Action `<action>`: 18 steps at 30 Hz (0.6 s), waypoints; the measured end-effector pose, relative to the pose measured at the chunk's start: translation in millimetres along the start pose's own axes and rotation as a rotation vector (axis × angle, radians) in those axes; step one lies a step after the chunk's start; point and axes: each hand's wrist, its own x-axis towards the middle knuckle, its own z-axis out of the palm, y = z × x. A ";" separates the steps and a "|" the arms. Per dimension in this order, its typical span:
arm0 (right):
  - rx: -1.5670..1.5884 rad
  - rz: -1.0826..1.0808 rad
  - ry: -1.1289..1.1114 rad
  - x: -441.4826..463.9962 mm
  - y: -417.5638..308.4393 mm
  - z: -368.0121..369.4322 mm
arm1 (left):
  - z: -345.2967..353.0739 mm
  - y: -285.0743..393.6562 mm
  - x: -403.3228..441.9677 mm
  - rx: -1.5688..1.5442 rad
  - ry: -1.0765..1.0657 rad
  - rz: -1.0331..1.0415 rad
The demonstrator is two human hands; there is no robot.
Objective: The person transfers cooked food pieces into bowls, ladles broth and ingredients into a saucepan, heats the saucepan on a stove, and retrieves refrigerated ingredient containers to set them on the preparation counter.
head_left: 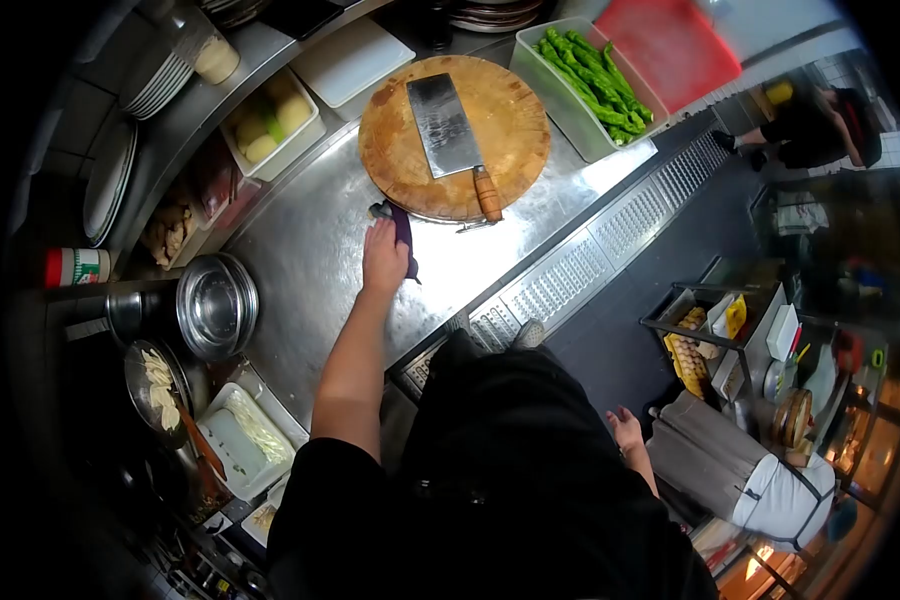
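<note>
My left hand [383,258] reaches out over the steel counter, its fingers closed on a dark purple cloth [405,243] beside the round wooden chopping board [385,135]. A cleaver [444,128] lies flat on the board, its wooden handle [486,192] over the near edge. What looks like a peeler [477,227] pokes out by the board's rim. My right hand [626,430] hangs low at my side, with loosely curled fingers apart and nothing visible in it.
A tub of green peppers [600,90] and a red board [665,50] stand beyond the chopping board. Metal bowls [215,305] and a white tub [245,445] sit at left. A person in a grey apron [705,450] is close on my right; another person [830,125] is farther off.
</note>
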 end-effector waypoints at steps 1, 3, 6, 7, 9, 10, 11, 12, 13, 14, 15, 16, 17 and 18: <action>0.030 0.000 0.007 1.9 1.6 2.4 | 1.1 4.6 -5.5 0.006 -0.006 0.039; 0.000 -0.042 0.016 8.4 2.2 1.5 | 2.1 14.9 -15.5 0.003 -0.063 0.112; -0.169 -0.126 -0.014 12.3 -5.5 -3.2 | 4.8 32.3 -35.4 0.001 -0.181 0.192; -0.208 -0.129 -0.018 14.0 -15.2 -9.3 | 12.4 44.2 -37.2 -0.010 -0.234 0.222; -0.235 -0.133 -0.030 22.5 -25.2 -27.5 | 16.1 74.1 -46.3 -0.058 -0.235 0.337; -0.305 -0.177 -0.017 20.9 -37.6 -35.1 | 23.6 75.1 -55.6 -0.008 -0.220 0.422; -0.308 -0.160 -0.046 13.7 -58.3 -46.4 | 16.3 84.5 -62.2 0.051 -0.265 0.478; -0.258 -0.157 -0.062 20.7 -57.8 -53.0 | 12.8 92.0 -70.3 0.126 -0.269 0.508; -0.266 -0.171 -0.027 28.9 -54.7 -55.3 | -3.0 99.9 -80.8 0.150 -0.331 0.480; -0.283 -0.187 -0.008 37.0 -53.0 -55.1 | -4.2 84.1 -93.9 0.178 -0.323 0.470; -0.309 -0.211 -0.002 41.3 -50.7 -57.5 | -15.0 73.3 -111.8 0.171 -0.274 0.444; -0.294 -0.201 0.012 40.6 -51.8 -61.5 | -27.6 57.2 -130.1 0.218 -0.290 0.343; -0.280 -0.198 0.018 38.7 -56.3 -64.3 | -32.6 20.9 -155.3 0.251 -0.150 0.363; -0.272 -0.198 0.016 36.9 -60.7 -64.7 | -50.4 0.9 -180.0 0.309 -0.112 0.292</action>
